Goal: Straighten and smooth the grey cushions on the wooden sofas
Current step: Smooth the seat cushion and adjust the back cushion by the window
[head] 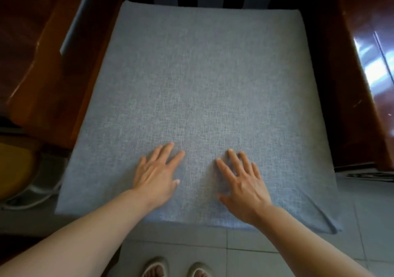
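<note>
Pressing flat on the grey cushion, left hand and right hand, fingers spread, grip apart, seemingly palms down.

Open cushion top ahead, wooden armrests (both sides) hemming it
</note>
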Motion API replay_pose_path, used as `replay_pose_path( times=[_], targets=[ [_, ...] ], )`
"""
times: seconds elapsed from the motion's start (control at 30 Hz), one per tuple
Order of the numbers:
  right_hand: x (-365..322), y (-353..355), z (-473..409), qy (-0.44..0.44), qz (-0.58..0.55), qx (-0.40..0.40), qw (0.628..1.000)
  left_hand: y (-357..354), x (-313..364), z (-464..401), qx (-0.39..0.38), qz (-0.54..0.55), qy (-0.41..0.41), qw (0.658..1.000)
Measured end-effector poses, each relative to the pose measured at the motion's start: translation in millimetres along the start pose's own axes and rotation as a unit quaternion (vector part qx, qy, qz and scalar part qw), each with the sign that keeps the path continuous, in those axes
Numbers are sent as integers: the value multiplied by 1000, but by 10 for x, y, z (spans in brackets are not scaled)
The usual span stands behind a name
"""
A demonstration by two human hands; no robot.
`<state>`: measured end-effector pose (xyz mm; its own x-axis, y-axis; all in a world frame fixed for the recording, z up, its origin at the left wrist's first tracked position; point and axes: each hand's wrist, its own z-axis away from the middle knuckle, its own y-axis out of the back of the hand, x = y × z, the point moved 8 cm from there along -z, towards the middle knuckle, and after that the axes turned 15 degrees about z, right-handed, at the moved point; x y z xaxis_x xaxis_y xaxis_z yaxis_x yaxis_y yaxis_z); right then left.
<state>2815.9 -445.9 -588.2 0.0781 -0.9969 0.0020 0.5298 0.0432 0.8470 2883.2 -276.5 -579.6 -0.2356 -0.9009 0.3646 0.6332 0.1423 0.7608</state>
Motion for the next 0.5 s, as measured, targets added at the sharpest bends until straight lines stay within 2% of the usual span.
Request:
replay_pose_path(
  times=[0.17,0.3,0.4,0.5],
  targets=[
    [-32,130,-122,-1,-4,-56,998,86,40,-208,-89,-15,45,995],
    [-106,525,-339,-19,2,-12,1000,288,193,-372,-109,-56,12,992],
    [-105,1028,-717,-40,-5,41,998,668,206,-644,-91,-9,6,996],
    [-78,1495,-1199,-66,-11,91,994,1168,124,-1041,-24,33,0,999]
  ],
)
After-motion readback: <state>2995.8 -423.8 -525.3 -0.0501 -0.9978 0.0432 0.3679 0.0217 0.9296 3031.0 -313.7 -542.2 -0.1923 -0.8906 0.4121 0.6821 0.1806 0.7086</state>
